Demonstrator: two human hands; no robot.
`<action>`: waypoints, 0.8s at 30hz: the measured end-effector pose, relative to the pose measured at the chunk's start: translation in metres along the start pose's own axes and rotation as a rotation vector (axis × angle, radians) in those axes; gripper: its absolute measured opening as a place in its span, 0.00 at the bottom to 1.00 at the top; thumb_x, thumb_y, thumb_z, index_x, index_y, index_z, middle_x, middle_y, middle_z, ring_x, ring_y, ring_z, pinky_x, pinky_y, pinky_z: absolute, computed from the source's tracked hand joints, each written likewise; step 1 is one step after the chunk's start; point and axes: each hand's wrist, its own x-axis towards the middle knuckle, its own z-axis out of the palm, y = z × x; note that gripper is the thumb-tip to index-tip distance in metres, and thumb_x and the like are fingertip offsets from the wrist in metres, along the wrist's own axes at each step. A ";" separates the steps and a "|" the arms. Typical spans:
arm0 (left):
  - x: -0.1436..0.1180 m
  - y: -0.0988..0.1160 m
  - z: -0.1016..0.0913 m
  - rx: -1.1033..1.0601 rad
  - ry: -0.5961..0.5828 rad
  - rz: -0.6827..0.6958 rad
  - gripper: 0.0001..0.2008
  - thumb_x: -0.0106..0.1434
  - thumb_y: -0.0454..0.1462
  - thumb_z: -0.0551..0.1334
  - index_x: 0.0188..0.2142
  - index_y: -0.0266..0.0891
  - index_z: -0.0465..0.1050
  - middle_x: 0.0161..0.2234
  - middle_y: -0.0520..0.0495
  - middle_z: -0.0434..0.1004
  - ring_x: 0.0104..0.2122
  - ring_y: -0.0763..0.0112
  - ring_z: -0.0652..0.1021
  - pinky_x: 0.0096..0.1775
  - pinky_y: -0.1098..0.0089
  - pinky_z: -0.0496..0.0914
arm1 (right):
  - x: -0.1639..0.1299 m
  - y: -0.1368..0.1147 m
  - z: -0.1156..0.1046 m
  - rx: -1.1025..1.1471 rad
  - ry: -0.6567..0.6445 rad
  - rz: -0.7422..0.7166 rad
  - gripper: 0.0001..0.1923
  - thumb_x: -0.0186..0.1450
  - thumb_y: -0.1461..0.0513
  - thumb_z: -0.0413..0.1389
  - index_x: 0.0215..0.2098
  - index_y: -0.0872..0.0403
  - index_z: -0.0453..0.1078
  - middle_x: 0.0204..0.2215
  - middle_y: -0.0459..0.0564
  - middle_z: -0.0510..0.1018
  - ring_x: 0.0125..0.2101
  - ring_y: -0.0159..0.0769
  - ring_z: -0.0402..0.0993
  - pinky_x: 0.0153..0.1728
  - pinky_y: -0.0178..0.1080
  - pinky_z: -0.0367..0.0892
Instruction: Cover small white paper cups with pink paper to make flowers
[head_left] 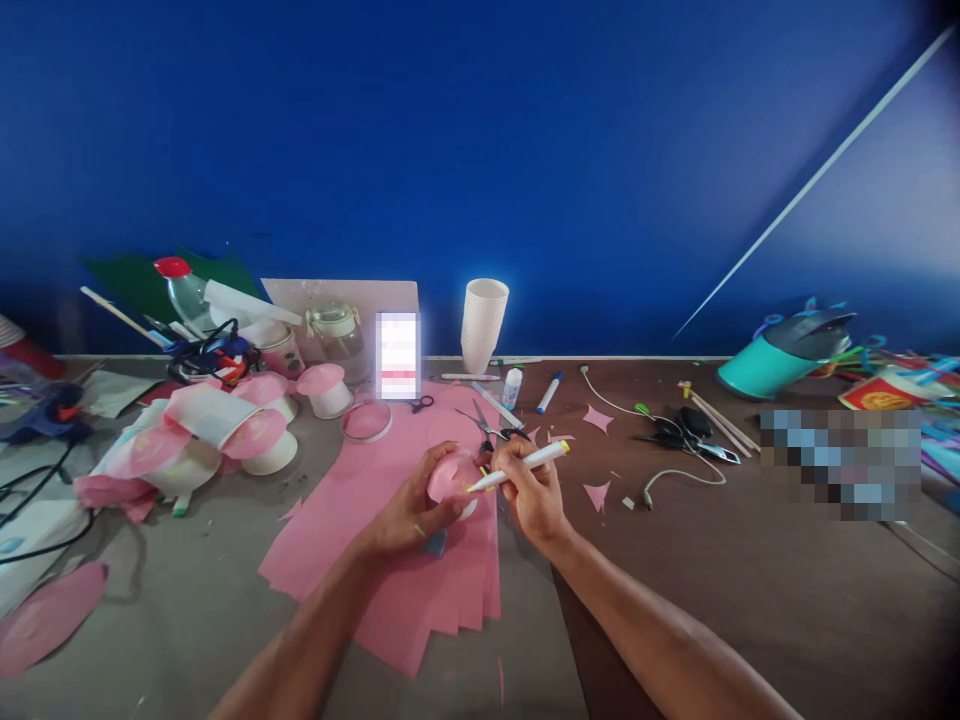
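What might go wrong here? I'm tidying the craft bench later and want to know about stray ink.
The marker in the right hand meets the small pink piece in the left hand, so ink could stray onto fingers. A slip might mark the pink paper sheets beneath. Open scissors lie close.

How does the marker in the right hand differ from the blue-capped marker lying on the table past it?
The white marker is gripped in the right hand, tilted, its yellow-green tip against the pink-covered cup that the left hand holds. The blue-capped marker lies flat and untouched on the brown table, farther back. The held one has yellow-green ends; the lying one has a blue cap. Both have slim white barrels.
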 end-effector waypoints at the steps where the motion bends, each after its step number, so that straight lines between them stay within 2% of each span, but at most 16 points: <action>1: 0.000 0.000 0.000 -0.007 0.001 -0.002 0.31 0.60 0.45 0.67 0.61 0.53 0.59 0.62 0.46 0.63 0.61 0.53 0.66 0.59 0.56 0.65 | 0.000 0.000 0.000 -0.001 -0.001 -0.002 0.17 0.59 0.53 0.60 0.19 0.52 0.65 0.13 0.39 0.63 0.14 0.24 0.53 0.18 0.33 0.55; 5: 0.001 0.002 0.001 -0.037 0.001 -0.010 0.33 0.60 0.46 0.67 0.62 0.50 0.59 0.62 0.44 0.63 0.61 0.51 0.66 0.58 0.55 0.66 | 0.000 0.001 -0.001 0.002 -0.003 -0.011 0.17 0.60 0.52 0.60 0.19 0.52 0.66 0.12 0.39 0.62 0.14 0.25 0.53 0.19 0.34 0.56; 11: 0.001 0.004 0.001 -0.028 0.005 0.001 0.32 0.60 0.44 0.68 0.62 0.51 0.61 0.60 0.45 0.66 0.61 0.53 0.67 0.59 0.58 0.66 | 0.000 0.003 -0.001 0.022 -0.001 -0.007 0.18 0.60 0.51 0.61 0.20 0.52 0.66 0.12 0.38 0.61 0.14 0.26 0.53 0.19 0.34 0.56; 15: 0.001 0.002 0.000 0.003 0.015 -0.013 0.32 0.60 0.44 0.67 0.62 0.51 0.60 0.61 0.45 0.65 0.61 0.53 0.67 0.59 0.57 0.67 | 0.003 0.000 0.001 0.113 0.070 0.009 0.19 0.58 0.50 0.63 0.20 0.51 0.64 0.11 0.37 0.60 0.15 0.27 0.56 0.20 0.34 0.58; 17: 0.001 0.000 0.000 0.021 0.022 -0.008 0.32 0.60 0.44 0.67 0.62 0.51 0.60 0.62 0.44 0.64 0.61 0.51 0.66 0.59 0.56 0.66 | 0.006 -0.002 0.002 0.167 0.101 0.021 0.18 0.59 0.48 0.62 0.23 0.51 0.66 0.11 0.38 0.63 0.16 0.29 0.59 0.22 0.35 0.62; 21: 0.002 0.000 -0.001 0.039 0.020 -0.010 0.34 0.59 0.45 0.68 0.63 0.49 0.59 0.62 0.42 0.64 0.61 0.49 0.66 0.59 0.54 0.66 | 0.010 -0.005 0.004 0.202 0.118 0.029 0.20 0.62 0.44 0.58 0.38 0.51 0.72 0.17 0.41 0.72 0.22 0.35 0.70 0.28 0.39 0.68; 24: 0.002 0.001 -0.001 0.052 0.014 -0.004 0.33 0.60 0.45 0.67 0.62 0.49 0.59 0.62 0.42 0.63 0.63 0.48 0.64 0.61 0.53 0.64 | 0.009 -0.005 0.004 0.161 0.121 0.035 0.22 0.62 0.42 0.58 0.38 0.52 0.73 0.13 0.39 0.68 0.18 0.33 0.66 0.26 0.38 0.65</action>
